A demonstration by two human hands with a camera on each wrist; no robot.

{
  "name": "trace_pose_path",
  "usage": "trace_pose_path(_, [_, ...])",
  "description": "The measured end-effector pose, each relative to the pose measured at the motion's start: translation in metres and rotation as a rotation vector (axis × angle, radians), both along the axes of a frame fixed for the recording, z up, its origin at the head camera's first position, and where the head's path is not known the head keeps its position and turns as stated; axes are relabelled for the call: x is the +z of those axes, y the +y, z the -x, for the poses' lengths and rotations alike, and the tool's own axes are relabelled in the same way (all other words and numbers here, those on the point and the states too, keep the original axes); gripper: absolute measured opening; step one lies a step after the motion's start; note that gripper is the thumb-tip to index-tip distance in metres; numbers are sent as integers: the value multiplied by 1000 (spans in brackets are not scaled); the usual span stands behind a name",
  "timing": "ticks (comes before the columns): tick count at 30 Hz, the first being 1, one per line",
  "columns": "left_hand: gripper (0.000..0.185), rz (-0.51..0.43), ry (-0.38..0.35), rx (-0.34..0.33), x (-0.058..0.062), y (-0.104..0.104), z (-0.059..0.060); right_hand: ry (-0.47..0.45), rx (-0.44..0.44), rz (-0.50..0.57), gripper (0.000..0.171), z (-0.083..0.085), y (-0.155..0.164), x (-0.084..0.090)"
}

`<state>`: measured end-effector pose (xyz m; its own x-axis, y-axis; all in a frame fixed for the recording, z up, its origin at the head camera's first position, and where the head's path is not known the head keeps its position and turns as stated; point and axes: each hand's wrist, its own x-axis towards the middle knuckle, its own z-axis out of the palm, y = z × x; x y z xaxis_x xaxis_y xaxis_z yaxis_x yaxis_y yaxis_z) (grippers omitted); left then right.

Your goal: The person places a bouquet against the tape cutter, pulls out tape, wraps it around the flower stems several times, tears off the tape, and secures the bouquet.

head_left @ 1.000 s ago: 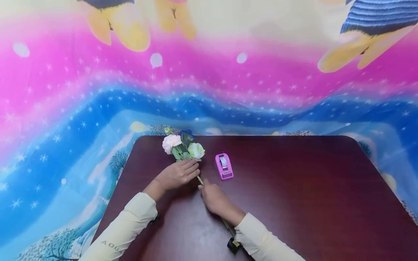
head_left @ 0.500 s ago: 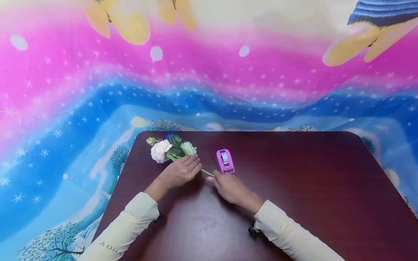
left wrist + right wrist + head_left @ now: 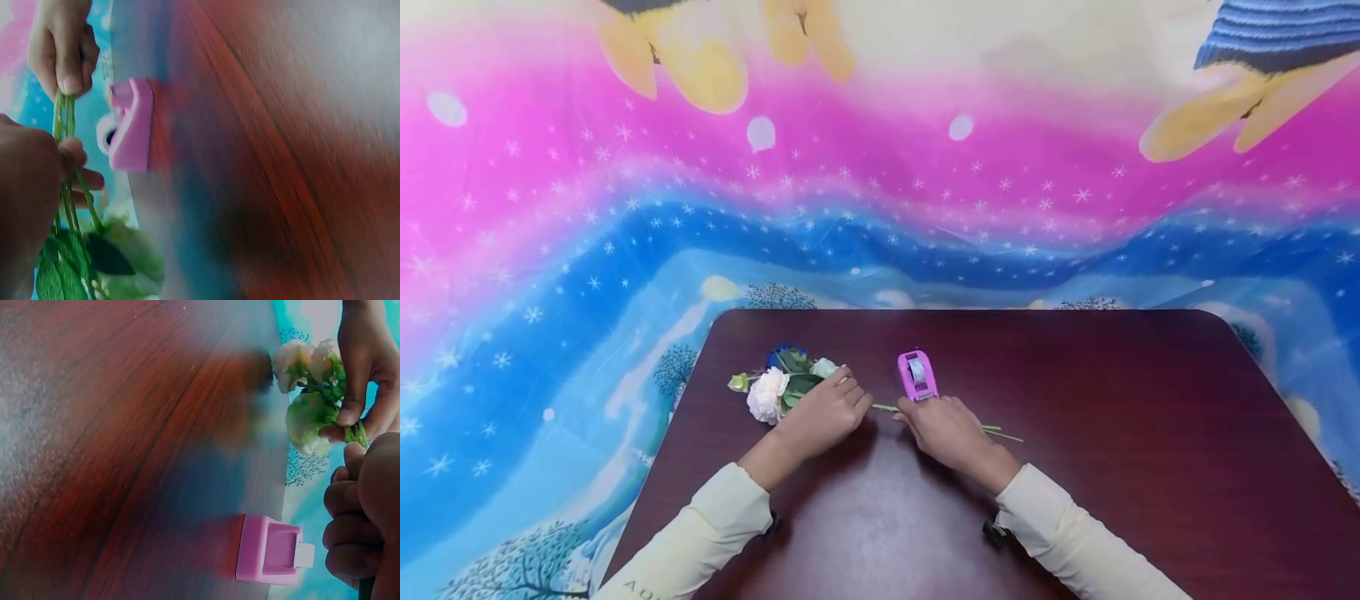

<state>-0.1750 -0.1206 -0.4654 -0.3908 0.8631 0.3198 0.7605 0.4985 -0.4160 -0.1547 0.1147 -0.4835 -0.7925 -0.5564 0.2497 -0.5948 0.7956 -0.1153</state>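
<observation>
A bunch of artificial flowers [image 3: 767,395] lies across both hands, blooms to the left, stems to the right. It has pale pink, blue and light green blooms among green leaves [image 3: 62,265]. My left hand [image 3: 826,414] grips the stems just below the blooms. Farther down, my right hand [image 3: 946,427] holds the same green stems [image 3: 64,115], its fingers curled round them in the right wrist view. Thin stem ends [image 3: 1003,434] stick out past the right hand. Just beyond that hand stands a pink tape dispenser [image 3: 917,375] with a roll of tape in it.
The dark reddish-brown table [image 3: 1112,467] has a rounded far edge. Behind it hangs a pink and blue patterned backdrop [image 3: 880,192] with snowflakes. A strip of tape [image 3: 304,555] juts over the dispenser's toothed edge.
The bunch has swung from pointing away to lying nearly crosswise, its blooms moving left and nearer. My right hand has shifted right, close to the tape dispenser, still holding the stems.
</observation>
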Motion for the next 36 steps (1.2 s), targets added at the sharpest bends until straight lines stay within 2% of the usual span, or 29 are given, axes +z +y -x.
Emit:
trace_pose_path(4, [30,-42,-118,36,3,13,-13,18,10,2,24,0,-1,1])
trace_pose_path(6, [31,-66,-171,52,3,20,-16,36,14,3,23,1,-2,1])
trace_pose_path(11, [28,-136,-288,94,1,24,-16,37,16,-14,23,2,-2,-1])
trace_pose_path(13, [29,-152,-308,106,0,23,-16,28,19,-21,23,2,-1,-2])
trace_pose_path(22, [29,-157,-231,157,-2,22,-16,61,28,-21,22,8,3,-4])
trace_pose_path(27, [17,-148,-180,158,-4,19,-14,44,24,-26,22,10,4,-5])
trace_pose_path(33, [15,-159,-115,150,-7,16,-14,32,36,-27,23,10,6,-4])
trace_pose_path(36, [13,-188,-111,160,-8,19,-14,39,44,-20,22,11,9,-3])
